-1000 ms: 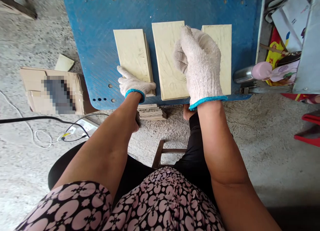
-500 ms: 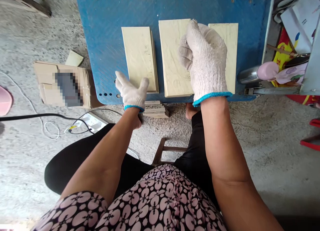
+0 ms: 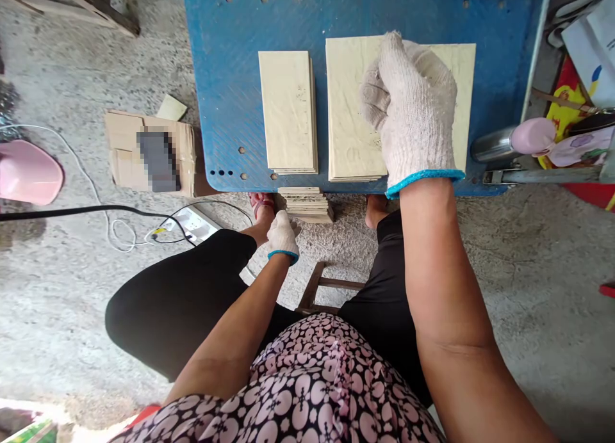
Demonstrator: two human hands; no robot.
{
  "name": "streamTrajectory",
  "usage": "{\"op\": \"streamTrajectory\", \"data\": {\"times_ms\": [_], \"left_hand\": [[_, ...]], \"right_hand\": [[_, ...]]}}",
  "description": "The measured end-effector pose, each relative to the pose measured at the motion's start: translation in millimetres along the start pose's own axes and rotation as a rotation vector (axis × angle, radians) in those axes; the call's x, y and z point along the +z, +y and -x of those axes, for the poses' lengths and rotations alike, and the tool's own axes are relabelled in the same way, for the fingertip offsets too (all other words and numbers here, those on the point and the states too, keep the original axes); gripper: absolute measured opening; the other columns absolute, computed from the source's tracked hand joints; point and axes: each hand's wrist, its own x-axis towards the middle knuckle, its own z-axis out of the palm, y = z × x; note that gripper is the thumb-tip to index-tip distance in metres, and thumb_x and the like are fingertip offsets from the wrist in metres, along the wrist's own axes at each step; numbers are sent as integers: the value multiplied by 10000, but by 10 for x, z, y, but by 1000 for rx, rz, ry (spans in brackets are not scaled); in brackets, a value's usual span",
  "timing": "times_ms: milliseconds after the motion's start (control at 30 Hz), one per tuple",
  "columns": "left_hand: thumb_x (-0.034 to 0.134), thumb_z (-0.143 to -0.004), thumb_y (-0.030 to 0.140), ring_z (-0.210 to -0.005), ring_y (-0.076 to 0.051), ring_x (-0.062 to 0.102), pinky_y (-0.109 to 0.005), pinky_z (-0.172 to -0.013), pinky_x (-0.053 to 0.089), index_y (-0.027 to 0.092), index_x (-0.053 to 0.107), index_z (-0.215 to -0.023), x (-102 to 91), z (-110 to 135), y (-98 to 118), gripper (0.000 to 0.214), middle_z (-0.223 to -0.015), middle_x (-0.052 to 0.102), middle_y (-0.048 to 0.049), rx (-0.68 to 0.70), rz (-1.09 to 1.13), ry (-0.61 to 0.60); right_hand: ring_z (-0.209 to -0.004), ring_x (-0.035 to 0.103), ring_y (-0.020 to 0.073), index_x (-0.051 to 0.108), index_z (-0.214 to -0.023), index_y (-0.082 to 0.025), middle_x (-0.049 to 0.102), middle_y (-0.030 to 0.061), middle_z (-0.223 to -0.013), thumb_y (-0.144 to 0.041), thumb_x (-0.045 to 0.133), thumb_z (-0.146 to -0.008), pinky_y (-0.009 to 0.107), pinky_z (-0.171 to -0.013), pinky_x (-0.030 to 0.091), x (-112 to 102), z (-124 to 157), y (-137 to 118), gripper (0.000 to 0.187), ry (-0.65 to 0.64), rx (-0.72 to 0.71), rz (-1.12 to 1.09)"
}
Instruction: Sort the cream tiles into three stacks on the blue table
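Pale cream tiles lie in stacks on a blue table (image 3: 230, 78). One stack (image 3: 287, 110) sits to the left, and a wider stack (image 3: 350, 110) sits in the middle, touching a third stack (image 3: 465, 104) on the right. My right hand (image 3: 413, 113), in a white knit glove, rests curled on top of the middle and right stacks with its fingers bent. My left hand (image 3: 282, 237), also gloved, hangs below the table's front edge, reaching down toward a stack of tiles on the floor (image 3: 306, 204). Its fingers are hidden from view.
A cardboard box (image 3: 125, 150) and a power strip (image 3: 192, 224) with cables lie on the concrete floor at left. A pink object (image 3: 26, 172) is at the far left. A steel flask with a pink cap (image 3: 514, 141) lies at the table's right edge. A wooden stool (image 3: 317, 288) stands under me.
My left hand left the left stack and dropped below the table edge toward the floor stack. The middle and right stacks now touch. The view shifted left.
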Motion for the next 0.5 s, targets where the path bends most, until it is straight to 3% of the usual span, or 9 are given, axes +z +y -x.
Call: {"op": "streamTrajectory", "data": {"times_ms": [233, 367, 500], "left_hand": [[553, -920, 415, -951, -233, 688, -269, -756, 585, 164, 705, -1086, 79, 84, 178, 337, -1119, 680, -123, -5, -160, -9], [511, -966, 403, -995, -223, 685, -256, -799, 578, 151, 690, -1182, 81, 40, 44, 377, -1175, 672, -115, 78, -111, -73], [597, -927, 425, -1075, -226, 661, -256, -887, 556, 176, 679, -1239, 33, -141, -184, 408, -1175, 674, -101, 186, -114, -113]], "right_hand": [[-529, 536, 89, 474, -672, -185, 416, -72, -565, -248, 631, -900, 182, -473, 412, 39, -2, -18, 284, 30, 41, 15], [-531, 541, 97, 485, -700, -182, 413, -74, -564, -220, 614, -912, 185, -467, 402, 59, 1, -25, 251, 42, 57, 32], [-531, 539, 97, 481, -697, -179, 411, -71, -572, -210, 619, -911, 185, -454, 400, 73, 4, -19, 256, 51, 47, 47]]}}
